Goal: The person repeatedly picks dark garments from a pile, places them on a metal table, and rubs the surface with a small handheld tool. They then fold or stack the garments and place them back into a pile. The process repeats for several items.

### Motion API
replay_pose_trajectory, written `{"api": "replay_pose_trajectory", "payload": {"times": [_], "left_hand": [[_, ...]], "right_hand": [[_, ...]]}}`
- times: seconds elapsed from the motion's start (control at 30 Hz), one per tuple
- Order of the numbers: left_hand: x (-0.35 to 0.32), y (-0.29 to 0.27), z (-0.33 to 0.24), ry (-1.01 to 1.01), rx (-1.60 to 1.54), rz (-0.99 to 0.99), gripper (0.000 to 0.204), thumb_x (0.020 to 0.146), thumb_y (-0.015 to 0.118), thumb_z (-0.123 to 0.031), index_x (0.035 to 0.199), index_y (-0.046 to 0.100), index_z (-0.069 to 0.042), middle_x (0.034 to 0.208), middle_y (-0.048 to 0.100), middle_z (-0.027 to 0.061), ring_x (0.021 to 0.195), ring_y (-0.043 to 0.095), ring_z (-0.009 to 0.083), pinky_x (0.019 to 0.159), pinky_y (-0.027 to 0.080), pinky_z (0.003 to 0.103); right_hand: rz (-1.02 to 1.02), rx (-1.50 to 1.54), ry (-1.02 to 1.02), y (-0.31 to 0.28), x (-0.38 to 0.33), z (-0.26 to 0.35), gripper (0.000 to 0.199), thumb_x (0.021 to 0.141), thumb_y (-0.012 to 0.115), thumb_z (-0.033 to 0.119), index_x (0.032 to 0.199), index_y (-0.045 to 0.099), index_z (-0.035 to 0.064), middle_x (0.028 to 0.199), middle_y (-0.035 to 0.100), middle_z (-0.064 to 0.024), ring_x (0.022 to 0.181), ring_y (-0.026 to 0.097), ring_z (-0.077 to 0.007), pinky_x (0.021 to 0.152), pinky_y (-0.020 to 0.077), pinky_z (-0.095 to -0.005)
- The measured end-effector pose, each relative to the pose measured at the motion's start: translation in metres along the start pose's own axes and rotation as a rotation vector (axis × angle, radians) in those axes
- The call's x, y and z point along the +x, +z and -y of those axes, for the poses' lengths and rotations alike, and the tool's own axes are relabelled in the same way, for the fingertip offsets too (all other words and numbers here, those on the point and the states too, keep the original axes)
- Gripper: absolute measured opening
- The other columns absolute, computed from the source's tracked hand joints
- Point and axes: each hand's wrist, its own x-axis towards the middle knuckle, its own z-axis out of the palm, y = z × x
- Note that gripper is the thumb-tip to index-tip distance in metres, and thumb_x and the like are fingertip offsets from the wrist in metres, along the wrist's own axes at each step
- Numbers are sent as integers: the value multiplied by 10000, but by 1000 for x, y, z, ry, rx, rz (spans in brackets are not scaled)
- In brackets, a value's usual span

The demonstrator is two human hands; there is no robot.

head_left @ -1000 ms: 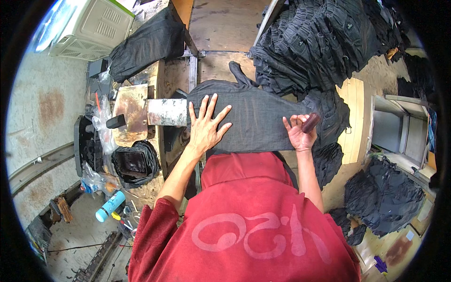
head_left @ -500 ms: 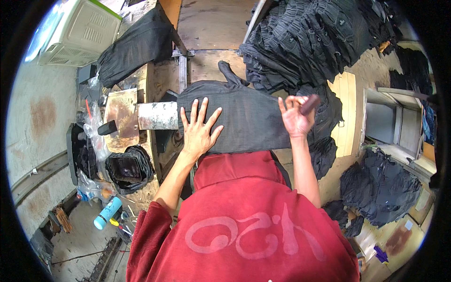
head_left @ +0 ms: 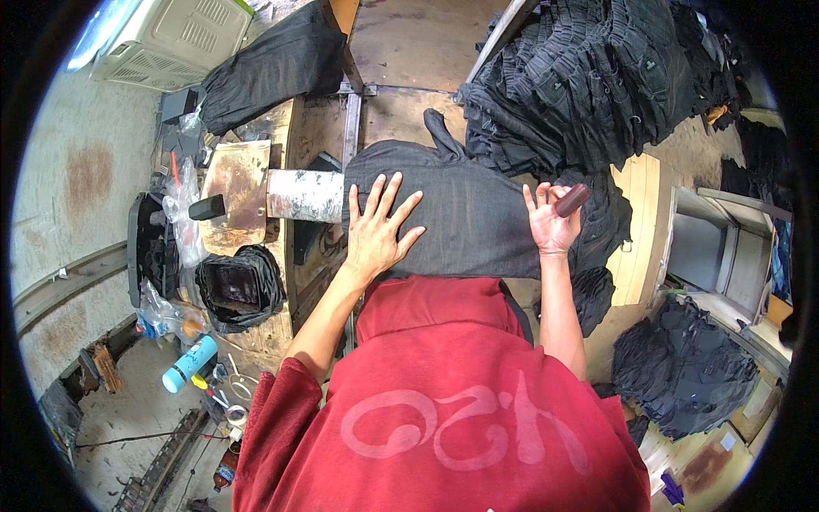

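A dark grey garment (head_left: 478, 205) is stretched flat over a board in front of me. My left hand (head_left: 375, 226) lies on its left part, palm down with the fingers spread. My right hand (head_left: 550, 218) is raised over the garment's right edge and grips a short dark brown cylinder (head_left: 572, 200) between thumb and forefinger, the other fingers fanned out. A bare metal arm (head_left: 304, 194) sticks out of the garment's left end.
A big heap of black garments (head_left: 589, 81) lies at the back right, smaller piles (head_left: 682, 367) at the right. On the left stand a rusty metal plate (head_left: 235, 192), a black-lined bin (head_left: 235, 286), a blue bottle (head_left: 189, 363) and a white crate (head_left: 171, 38).
My right hand has lifted off the garment and moved right with the brown cylinder. My left hand stays flat on the cloth, fingers spread wider.
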Motion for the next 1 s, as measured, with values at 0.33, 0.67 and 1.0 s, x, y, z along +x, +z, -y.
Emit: {"api": "replay_pose_trajectory", "payload": {"times": [0.33, 0.67, 1.0], "left_hand": [[2, -3, 4, 3, -9, 16, 648, 918, 681, -570, 1511, 561, -337, 1677, 369, 107, 1554, 308, 329, 1260, 116, 625], [1, -3, -1, 34, 56, 65, 607, 961, 650, -541, 1529, 538, -357, 1703, 291, 148, 1569, 243, 395, 1238, 104, 683], [0, 3, -5, 16, 30, 53, 607, 952, 658, -545, 1521, 546, -366, 1697, 297, 159, 1573, 221, 409, 1233, 89, 698]], "right_hand": [[10, 45, 39, 9, -3, -5, 368, 887, 818, 380, 1172, 701, 180, 1118, 667, 54, 1278, 558, -240, 1255, 255, -619], [3, 63, 28, 5, -4, 1, 348, 882, 823, 387, 1149, 709, 194, 1116, 668, 75, 1259, 568, -226, 1253, 245, -616], [-17, 17, 16, -6, -11, 16, 378, 862, 842, 396, 1143, 706, 183, 1109, 676, 61, 1249, 582, -232, 1247, 264, -615]]}}
